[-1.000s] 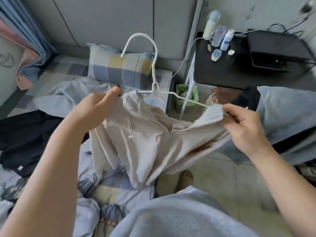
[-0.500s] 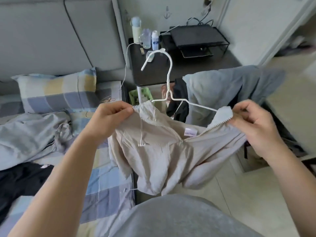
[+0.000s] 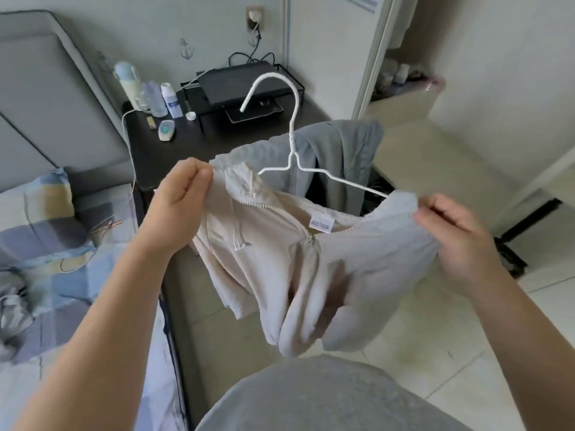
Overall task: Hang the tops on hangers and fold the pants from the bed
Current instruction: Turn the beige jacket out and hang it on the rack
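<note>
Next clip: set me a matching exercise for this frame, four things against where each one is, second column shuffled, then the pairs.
Things
1. white wire hanger
2. grey garment
3. checked pillow
4. pale remote control

Places
A. lying on the black table
B. on the bed, far left
C. threaded into the beige zip jacket, hook up
D. draped behind that jacket, beside the table

Pairs: 1-C, 2-D, 3-B, 4-A
</note>
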A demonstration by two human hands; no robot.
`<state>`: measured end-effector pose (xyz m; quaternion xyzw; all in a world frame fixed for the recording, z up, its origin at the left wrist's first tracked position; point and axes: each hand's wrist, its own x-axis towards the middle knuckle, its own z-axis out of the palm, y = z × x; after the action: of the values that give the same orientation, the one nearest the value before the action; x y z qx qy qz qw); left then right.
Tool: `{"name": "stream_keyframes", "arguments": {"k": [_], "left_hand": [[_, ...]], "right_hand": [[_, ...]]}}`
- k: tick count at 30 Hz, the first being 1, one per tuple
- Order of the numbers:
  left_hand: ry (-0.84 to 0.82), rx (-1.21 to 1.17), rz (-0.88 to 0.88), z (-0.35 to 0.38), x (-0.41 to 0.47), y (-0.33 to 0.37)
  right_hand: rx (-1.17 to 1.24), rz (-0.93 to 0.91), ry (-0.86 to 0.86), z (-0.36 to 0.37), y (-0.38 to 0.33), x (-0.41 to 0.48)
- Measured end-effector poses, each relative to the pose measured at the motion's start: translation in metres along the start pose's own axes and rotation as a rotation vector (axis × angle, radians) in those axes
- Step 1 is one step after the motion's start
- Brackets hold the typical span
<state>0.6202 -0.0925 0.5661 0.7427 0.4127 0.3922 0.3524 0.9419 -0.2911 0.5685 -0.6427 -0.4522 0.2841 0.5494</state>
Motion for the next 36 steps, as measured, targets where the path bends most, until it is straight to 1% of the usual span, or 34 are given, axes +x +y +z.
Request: {"name": "stream_keyframes", "arguments": {"k": [3,5,7,10,12,14,17,19,21,24,27,30,32,36], "left_hand": [[-0.065,0.025,0.051,0.033,0.006,0.005],[-0.1,0.106,0.094,0.054,0.005,0.007],[-0.05,0.14,0.134,0.074,0.004,0.004],[0.027,0.059,0.12,0.096,0.005,0.007],[0.001,0.034,0.141,0.106,0.006,0.012],[-0.053,0.065,0.203,0.115,0.007,0.021],[-0.124,0.079,0.299,0.129,0.004,0.036],[-0.13,0.07,0.326,0.133,0.003,0.041],[-0.105,0.059,0.308,0.132,0.001,0.041],[-0.055,0.058,0.254,0.129,-0.002,0.036],[-0.055,0.028,0.215,0.127,-0.004,0.03],[-0.051,-0.002,0.174,0.124,-0.003,0.027],[-0.004,-0.02,0.139,0.119,0.0,0.026],[0.184,-0.118,0.036,0.101,0.01,0.027]], "right_hand": [[0.086,0.045,0.074,-0.021,0.003,-0.006],[0.099,0.054,0.086,-0.035,0.005,-0.009],[0.102,0.051,0.069,-0.047,0.007,-0.012],[-0.09,-0.036,-0.042,-0.066,0.009,-0.011],[-0.217,-0.06,-0.145,-0.069,0.006,-0.008],[-0.307,-0.066,-0.229,-0.064,0.005,0.001],[-0.317,-0.033,-0.341,-0.042,-0.004,0.016],[-0.278,-0.015,-0.293,-0.033,-0.012,0.028],[-0.289,-0.016,-0.254,-0.03,-0.018,0.039],[-0.334,-0.02,-0.318,-0.026,-0.025,0.046],[-0.447,-0.053,-0.386,-0.022,-0.032,0.051],[-0.505,-0.057,-0.39,-0.022,-0.038,0.056],[-0.511,-0.047,-0.395,-0.025,-0.041,0.056],[-0.527,-0.019,-0.43,-0.034,-0.048,0.058]]}}
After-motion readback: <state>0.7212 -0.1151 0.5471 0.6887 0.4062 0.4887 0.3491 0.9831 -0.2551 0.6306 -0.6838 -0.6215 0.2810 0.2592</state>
